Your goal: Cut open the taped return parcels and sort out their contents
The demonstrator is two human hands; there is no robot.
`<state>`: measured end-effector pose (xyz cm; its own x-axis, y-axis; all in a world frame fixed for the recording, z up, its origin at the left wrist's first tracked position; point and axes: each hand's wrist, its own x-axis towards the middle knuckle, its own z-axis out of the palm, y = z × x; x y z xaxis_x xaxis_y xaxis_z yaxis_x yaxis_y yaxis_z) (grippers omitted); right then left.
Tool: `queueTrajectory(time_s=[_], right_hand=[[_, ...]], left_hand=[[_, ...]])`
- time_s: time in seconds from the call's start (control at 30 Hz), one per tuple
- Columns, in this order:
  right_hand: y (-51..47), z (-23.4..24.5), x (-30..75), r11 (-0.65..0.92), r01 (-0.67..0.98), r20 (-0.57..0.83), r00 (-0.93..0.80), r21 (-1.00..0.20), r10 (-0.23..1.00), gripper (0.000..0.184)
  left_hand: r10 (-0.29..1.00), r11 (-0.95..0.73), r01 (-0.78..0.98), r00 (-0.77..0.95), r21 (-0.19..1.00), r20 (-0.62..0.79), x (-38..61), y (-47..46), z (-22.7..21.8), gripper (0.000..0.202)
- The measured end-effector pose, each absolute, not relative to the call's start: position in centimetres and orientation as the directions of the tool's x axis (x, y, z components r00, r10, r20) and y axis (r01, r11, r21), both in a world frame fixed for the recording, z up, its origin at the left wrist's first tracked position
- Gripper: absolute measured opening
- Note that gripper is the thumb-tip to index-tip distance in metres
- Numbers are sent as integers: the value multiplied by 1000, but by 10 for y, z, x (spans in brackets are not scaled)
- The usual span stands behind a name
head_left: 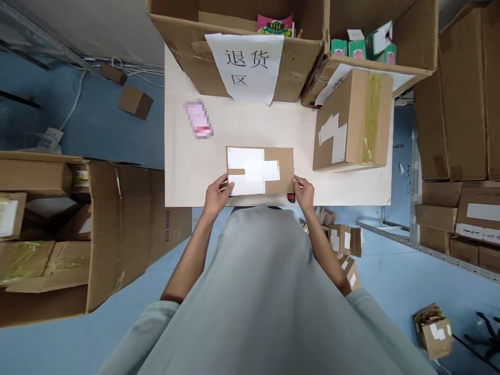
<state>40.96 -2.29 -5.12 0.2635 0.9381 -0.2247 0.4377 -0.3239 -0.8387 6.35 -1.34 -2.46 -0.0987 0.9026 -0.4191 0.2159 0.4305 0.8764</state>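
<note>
A flat brown cardboard box point(287, 177) with white labels on its upper face is held at the front edge of the white table, close to my body. My left hand point(219, 195) grips its left end, thumb on top near the lower corner. At the opposite end, my right hand point(303, 191) pinches the lower right corner between thumb and fingers. A small black and red object point(291, 198) shows just below the box beside my right hand; its kind is unclear.
A large taped carton point(351, 125) stands on the table point(253, 122) at right. Two open boxes line the back, one with a paper sign point(250, 65), the other with green packs point(357, 49). A blurred pink item point(198, 120) lies left. An open carton point(117, 229) holds boxes.
</note>
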Motion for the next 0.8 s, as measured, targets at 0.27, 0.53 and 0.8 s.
queueTrajectory(time_s=[0.27, 0.53, 0.8], right_hand=[[-33, -4, 345, -170, 579, -57, 208, -797, 977, 46], [-37, 57, 247, -32, 760, -17, 27, -649, 999, 38], [-46, 39, 295, -255, 579, -126, 255, -775, 959, 50]], left_hand=[[877, 468, 107, -182, 877, -445, 17, -35, -60, 90], [769, 610, 136, -340, 781, -542, -33, -36, -72, 93], [776, 630, 129, -65, 765, -628, -35, -8, -61, 85]])
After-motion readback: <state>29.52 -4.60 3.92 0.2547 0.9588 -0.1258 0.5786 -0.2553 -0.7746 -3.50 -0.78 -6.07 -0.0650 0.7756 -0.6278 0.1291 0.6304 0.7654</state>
